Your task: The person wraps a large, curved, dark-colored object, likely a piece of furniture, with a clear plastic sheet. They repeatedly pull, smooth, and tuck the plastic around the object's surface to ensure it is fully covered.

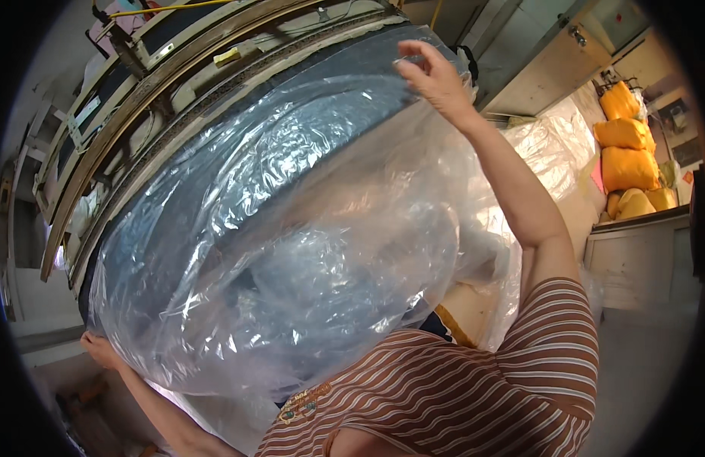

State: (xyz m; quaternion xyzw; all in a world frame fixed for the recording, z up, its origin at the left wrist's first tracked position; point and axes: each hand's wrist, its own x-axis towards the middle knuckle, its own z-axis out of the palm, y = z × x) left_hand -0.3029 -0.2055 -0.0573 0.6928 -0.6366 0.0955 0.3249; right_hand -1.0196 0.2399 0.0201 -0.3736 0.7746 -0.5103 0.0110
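Observation:
A large clear plastic sheet (291,263) spreads in front of me, wrinkled and shiny. Its far part lies over a dark flat surface (307,81), and its near part hangs toward my body. At the sheet's left corner, my left hand (103,351) is closed on the edge, its fingertips partly hidden. My right hand (438,82) is raised over the sheet's far right corner, thumb and forefinger apart and curved. No film shows between those fingers.
Beyond the dark surface runs a long machine frame (139,114) with curved-looking rails. More crumpled plastic (547,148) lies to the right. Yellow-orange wrapped bundles (628,164) are stacked on a pale cabinet (640,255). A metal box-like panel (547,72) juts in at far right.

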